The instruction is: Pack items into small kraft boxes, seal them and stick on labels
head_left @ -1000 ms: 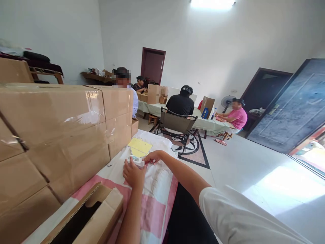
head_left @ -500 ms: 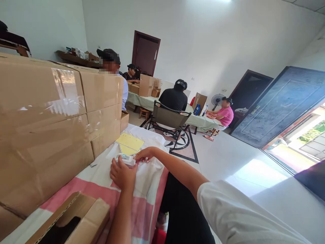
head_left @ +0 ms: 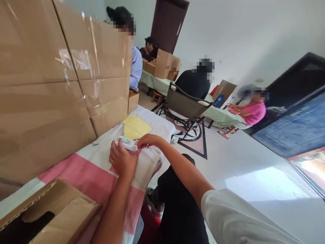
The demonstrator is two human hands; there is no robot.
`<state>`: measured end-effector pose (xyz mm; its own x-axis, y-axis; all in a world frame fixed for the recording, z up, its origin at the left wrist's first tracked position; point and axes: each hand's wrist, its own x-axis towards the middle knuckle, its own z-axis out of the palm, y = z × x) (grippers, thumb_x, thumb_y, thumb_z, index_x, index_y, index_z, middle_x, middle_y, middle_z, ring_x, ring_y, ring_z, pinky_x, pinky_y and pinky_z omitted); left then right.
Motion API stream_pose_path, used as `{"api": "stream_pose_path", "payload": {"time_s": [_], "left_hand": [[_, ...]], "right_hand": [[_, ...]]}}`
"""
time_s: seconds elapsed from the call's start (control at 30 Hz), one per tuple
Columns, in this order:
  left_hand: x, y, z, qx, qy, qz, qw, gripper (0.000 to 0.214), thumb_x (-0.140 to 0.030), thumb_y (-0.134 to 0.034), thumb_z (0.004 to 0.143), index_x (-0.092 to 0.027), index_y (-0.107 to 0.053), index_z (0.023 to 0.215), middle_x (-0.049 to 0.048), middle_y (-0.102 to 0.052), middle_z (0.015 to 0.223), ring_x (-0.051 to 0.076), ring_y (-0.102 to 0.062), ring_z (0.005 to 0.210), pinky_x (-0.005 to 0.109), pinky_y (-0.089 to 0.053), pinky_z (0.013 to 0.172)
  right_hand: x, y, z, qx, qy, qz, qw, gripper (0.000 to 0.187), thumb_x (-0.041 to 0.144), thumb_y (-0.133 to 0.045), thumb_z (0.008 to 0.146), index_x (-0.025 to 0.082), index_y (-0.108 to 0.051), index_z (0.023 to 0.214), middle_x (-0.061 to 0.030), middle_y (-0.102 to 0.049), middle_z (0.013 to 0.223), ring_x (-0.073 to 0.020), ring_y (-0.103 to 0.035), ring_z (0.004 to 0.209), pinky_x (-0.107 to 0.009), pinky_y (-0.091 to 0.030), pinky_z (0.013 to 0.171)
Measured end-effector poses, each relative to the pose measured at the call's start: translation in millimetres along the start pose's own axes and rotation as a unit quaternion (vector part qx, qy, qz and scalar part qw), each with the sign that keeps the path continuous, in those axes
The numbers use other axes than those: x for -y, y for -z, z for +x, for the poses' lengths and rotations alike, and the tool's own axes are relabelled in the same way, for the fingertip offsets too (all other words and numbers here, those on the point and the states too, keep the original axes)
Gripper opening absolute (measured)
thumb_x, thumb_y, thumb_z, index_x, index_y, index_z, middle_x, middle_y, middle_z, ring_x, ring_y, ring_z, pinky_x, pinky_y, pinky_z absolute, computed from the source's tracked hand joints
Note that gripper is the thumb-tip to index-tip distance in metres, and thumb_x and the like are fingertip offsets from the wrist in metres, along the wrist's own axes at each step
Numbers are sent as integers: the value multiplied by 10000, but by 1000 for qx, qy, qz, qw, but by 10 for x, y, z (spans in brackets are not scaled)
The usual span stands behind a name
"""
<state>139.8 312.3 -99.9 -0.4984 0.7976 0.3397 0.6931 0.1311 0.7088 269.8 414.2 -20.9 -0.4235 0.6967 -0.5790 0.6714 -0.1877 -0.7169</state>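
A small white device (head_left: 129,144) with a greyish panel on top lies on the cloth near the table's edge; its exact kind is unclear. My left hand (head_left: 122,156) is wrapped round its near side, thumb and fingers closed on it. At the device's right end is my right hand (head_left: 148,140), its fingertips pinched together; whatever they hold is too small to make out. Just beyond the device, a yellow sheet (head_left: 137,127) with an uneven edge lies flat.
Taped cardboard boxes (head_left: 106,84) are stacked along the left. An open carton (head_left: 68,210) stands near me on the pink-and-white cloth (head_left: 93,173). Several people sit at a green-covered table (head_left: 162,84) behind a folding chair (head_left: 186,101).
My view has turned and tilted, so the room appears shifted. Both hands stay at the white device, with little visible change in their grip.
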Motion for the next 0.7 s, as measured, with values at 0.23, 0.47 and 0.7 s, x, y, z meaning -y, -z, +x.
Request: {"api": "stream_pose_path", "payload": {"time_s": [0.23,0.47,0.7], "left_hand": [[50,-23,29,3,7,-10,1000,948,-432,-818,735,-194,-358,1529,204,-377,1606,418,-403,1465,608,-369,1173],[72,78,-14,-2,-65,30,997,661,-410,-804,795,-275,-577,1401,157,-271,1619,431,-288,1511,629,-329,1187],[49,108,-2,9,-56,46,997,662,-420,-760,836,-254,-560,1445,187,-330,1635,423,-357,1479,603,-370,1163]], "right_hand": [[34,90,159,46,28,-35,998,344,461,-739,835,136,-711,727,10,-609,623,-89,-491,576,-203,-273,478],[123,52,183,-32,31,-70,997,571,606,-639,920,153,-558,583,-14,-590,616,-83,-499,523,-206,-288,465],[-51,-30,188,-45,96,26,994,526,502,-561,992,167,-538,588,-16,-618,607,-59,-381,441,-223,-290,423]]}}
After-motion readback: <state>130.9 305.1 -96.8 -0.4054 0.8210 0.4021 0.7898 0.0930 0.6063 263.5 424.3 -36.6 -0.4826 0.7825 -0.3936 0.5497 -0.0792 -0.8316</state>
